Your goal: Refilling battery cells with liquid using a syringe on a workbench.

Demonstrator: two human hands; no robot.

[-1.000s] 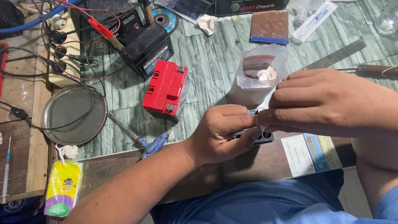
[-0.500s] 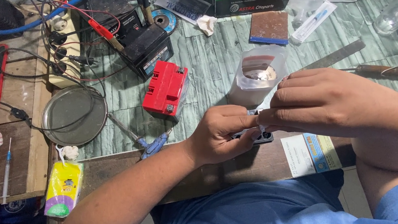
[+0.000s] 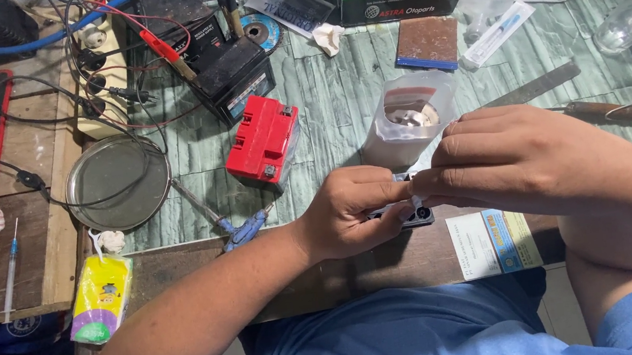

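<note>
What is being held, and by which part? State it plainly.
Both the left hand and right hand pinch a small dark part by its upper edge.

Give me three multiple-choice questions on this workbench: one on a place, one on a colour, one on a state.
1. Where is the round metal lid?
A. Left of the red battery
B. Under the glass
C. On the checked cloth

2. What colour is the screwdriver handle near the left hand?
A. Yellow
B. Blue
C. Green

3. How do both hands hold the small black part?
A. Apart, off it
B. Pinched between them
C. Flat beside it

Answers: 1 A, it lies left of the battery. 2 B, the handle is blue. 3 B, left and right hand meet on it.
</note>
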